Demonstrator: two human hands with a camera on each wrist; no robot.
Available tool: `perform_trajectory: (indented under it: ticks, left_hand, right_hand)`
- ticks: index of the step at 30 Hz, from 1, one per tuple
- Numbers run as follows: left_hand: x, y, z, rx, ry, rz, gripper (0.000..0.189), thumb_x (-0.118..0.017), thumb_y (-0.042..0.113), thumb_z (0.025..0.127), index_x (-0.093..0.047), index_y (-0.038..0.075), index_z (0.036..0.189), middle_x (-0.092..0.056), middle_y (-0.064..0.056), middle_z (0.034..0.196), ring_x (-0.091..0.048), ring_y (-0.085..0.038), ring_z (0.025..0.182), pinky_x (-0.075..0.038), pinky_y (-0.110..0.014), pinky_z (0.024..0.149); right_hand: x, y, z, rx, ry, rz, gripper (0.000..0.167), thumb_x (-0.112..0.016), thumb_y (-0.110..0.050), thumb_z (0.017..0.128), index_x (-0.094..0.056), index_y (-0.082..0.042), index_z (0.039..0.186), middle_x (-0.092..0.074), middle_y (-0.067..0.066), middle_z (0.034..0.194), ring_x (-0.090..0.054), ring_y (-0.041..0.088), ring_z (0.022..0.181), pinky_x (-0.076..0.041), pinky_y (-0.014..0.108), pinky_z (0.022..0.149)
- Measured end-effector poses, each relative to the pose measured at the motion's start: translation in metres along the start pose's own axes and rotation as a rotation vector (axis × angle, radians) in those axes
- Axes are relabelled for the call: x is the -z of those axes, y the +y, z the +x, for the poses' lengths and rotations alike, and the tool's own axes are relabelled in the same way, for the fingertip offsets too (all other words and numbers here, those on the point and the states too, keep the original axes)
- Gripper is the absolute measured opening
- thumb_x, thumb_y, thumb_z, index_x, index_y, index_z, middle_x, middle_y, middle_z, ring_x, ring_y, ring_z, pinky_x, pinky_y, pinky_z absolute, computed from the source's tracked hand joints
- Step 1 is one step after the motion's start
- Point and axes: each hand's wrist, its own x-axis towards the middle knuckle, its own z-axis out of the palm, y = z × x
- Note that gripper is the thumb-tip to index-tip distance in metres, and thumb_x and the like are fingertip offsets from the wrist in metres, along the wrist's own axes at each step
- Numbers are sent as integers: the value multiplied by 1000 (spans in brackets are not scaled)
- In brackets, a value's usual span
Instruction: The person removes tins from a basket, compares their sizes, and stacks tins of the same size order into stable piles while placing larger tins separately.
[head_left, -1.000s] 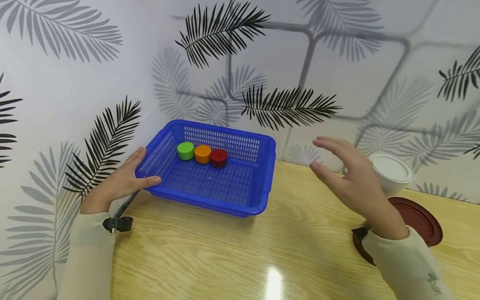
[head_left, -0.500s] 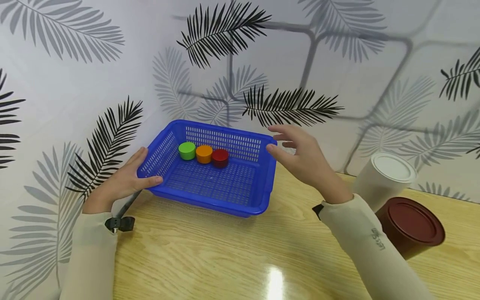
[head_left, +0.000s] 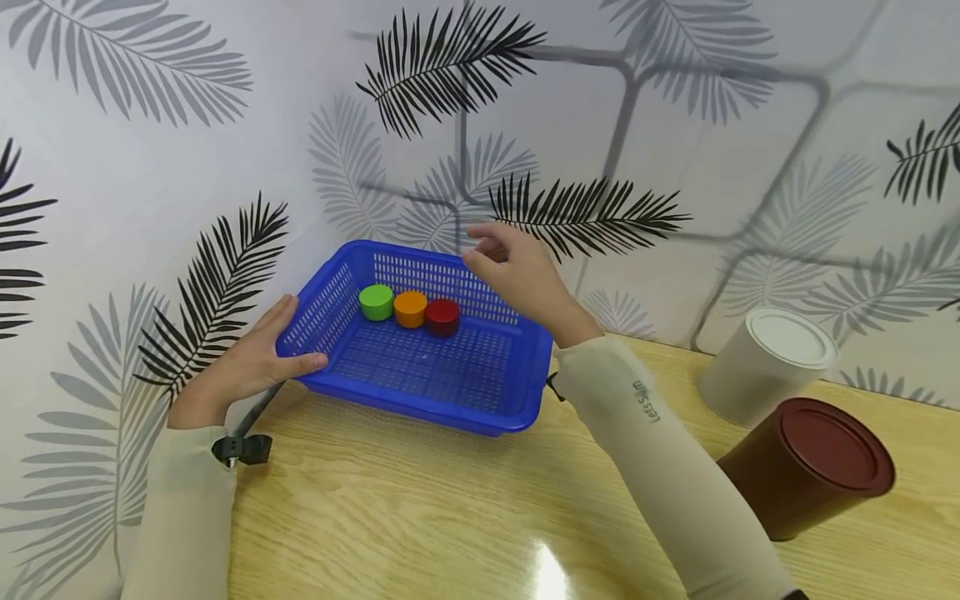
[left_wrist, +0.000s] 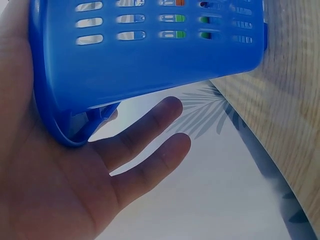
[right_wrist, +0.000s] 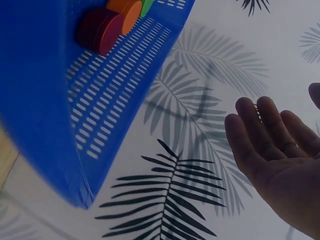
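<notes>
A blue plastic basket (head_left: 420, 367) with slotted walls stands on the table against the wall. Along its back wall sit three small round lidded pieces: green (head_left: 376, 302), orange (head_left: 410, 309) and dark red (head_left: 442, 317). My left hand (head_left: 243, 362) rests at the basket's left end, thumb along the front rim. In the left wrist view the rim lies against the palm, and the fingers (left_wrist: 150, 125) reach straight out beyond the wall. Above the basket's back right rim hovers my right hand (head_left: 525, 271), fingers loosely bent and holding nothing, to the right of the dark red piece.
On the right of the wooden table (head_left: 390, 508) stand a white lidded canister (head_left: 765, 367) and, nearer, a dark brown lidded canister (head_left: 810, 467). My right forearm passes just left of the brown one. A leaf-patterned wall (head_left: 600, 125) rises close behind the basket.
My right hand has moved left from beside the canisters to over the basket's back right rim. The left hand, the basket and the three round pieces have stayed put.
</notes>
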Motion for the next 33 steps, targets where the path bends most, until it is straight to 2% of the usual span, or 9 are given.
perform_trajectory:
  ticks: [4, 8, 12, 17, 19, 24, 26, 30, 33]
  left_hand:
    - [-1, 0, -1, 3, 2, -9, 116, -73, 49, 89, 7, 7, 161, 13, -16, 167, 8, -40, 151, -6, -69, 114]
    - [-3, 1, -2, 2, 1, -19, 116, -73, 49, 89, 8, 7, 161, 13, -16, 167, 8, -40, 151, -7, -69, 114]
    - [-4, 2, -1, -3, 1, -13, 117, -73, 49, 89, 8, 7, 161, 13, -16, 167, 7, -41, 151, -7, -70, 114]
    - [-3, 4, 0, -16, 3, -2, 116, -73, 50, 89, 7, 6, 161, 12, -17, 167, 7, -41, 151, -7, -69, 114]
    - [-3, 4, 0, -13, 4, 2, 117, -73, 50, 89, 7, 7, 161, 12, -16, 167, 6, -41, 151, -8, -69, 114]
    - [-2, 1, -2, -5, 10, 14, 116, -73, 50, 89, 7, 7, 161, 12, -16, 167, 6, -42, 151, -9, -71, 113]
    - [-1, 1, -2, -7, 13, 15, 116, -73, 50, 89, 7, 6, 161, 12, -17, 167, 6, -42, 151, -9, -71, 113]
    - [-1, 0, -1, -2, 13, 15, 116, -73, 50, 89, 7, 6, 161, 12, -17, 167, 6, -42, 151, -9, -70, 113]
    - [0, 0, -1, 3, 9, 17, 116, -73, 50, 89, 7, 7, 161, 12, -17, 167, 6, -42, 151, -9, -70, 113]
  right_hand:
    - [-18, 8, 20, -36, 12, 50, 36, -61, -25, 102, -63, -11, 135, -68, 7, 102, -62, 21, 90, -51, 36, 80]
    - [-35, 17, 35, -86, -1, 59, 35, -60, -26, 103, -64, -9, 133, -68, 10, 97, -61, 23, 86, -50, 35, 75]
    - [-49, 29, 43, -146, -45, 25, 37, -61, -27, 102, -64, -8, 134, -68, 11, 106, -62, 24, 95, -52, 38, 82]
    - [-63, 50, 49, -297, -115, 7, 38, -63, -21, 101, -62, -8, 137, -65, 13, 120, -63, 25, 102, -53, 39, 88]
    - [-68, 57, 51, -330, -153, -9, 39, -63, -17, 99, -61, -8, 137, -63, 14, 125, -63, 27, 104, -52, 40, 90]
    - [-77, 66, 56, -322, -251, -120, 42, -64, -10, 96, -62, -8, 138, -54, 14, 143, -53, 30, 125, -45, 44, 103]
    - [-79, 66, 57, -323, -290, -185, 42, -65, -9, 96, -62, -8, 139, -54, 14, 144, -50, 30, 130, -44, 43, 105]
    - [-80, 67, 56, -328, -342, -279, 43, -66, -8, 96, -63, -8, 139, -58, 14, 139, -54, 29, 125, -48, 39, 100]
    - [-81, 68, 57, -334, -360, -294, 44, -68, -4, 94, -64, -8, 138, -59, 14, 138, -56, 27, 122, -50, 36, 96]
